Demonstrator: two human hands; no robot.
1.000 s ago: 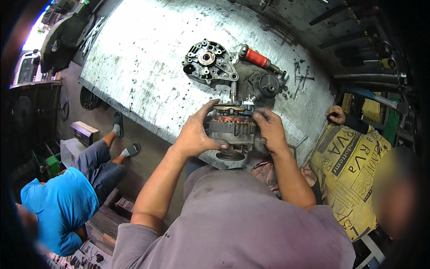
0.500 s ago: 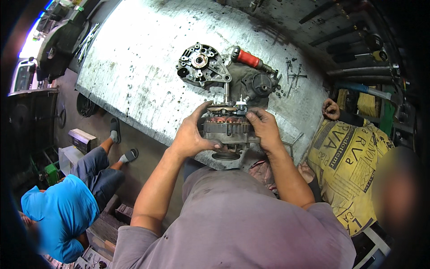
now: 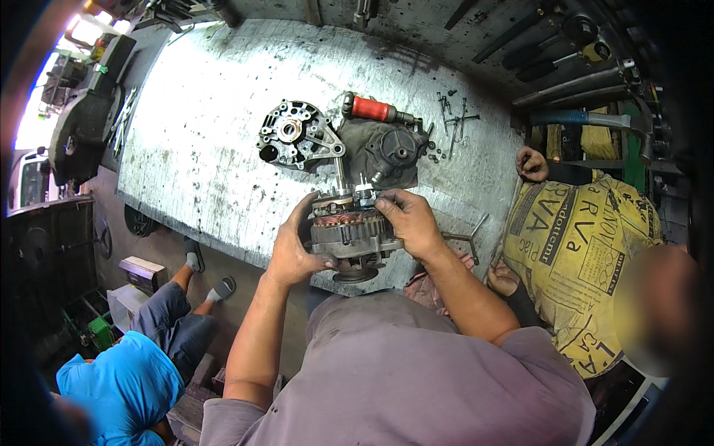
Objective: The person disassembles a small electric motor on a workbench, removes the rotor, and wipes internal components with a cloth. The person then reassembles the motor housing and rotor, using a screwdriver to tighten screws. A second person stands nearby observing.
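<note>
I hold a grey alternator body (image 3: 349, 232) with copper windings showing, just above the near edge of the metal workbench (image 3: 201, 149). My left hand (image 3: 292, 249) cups its left side. My right hand (image 3: 408, 221) grips its top right, fingers by a small grey part on the shaft. Behind it on the bench lies the alternator's cast end cover (image 3: 294, 137), face up. A red-handled tool (image 3: 375, 110) and a dark round housing on a rag (image 3: 393, 152) lie further back.
Loose bolts and screws (image 3: 452, 119) lie at the back right of the bench. A person in a yellow shirt (image 3: 576, 238) stands at my right, one hand on the bench edge. A person in blue (image 3: 123, 379) sits low at my left. Long tools (image 3: 573, 74) hang at the rear.
Both hands kept their hold on the alternator body. The view shifted a little, and the bench parts now sit slightly lower left in the picture.
</note>
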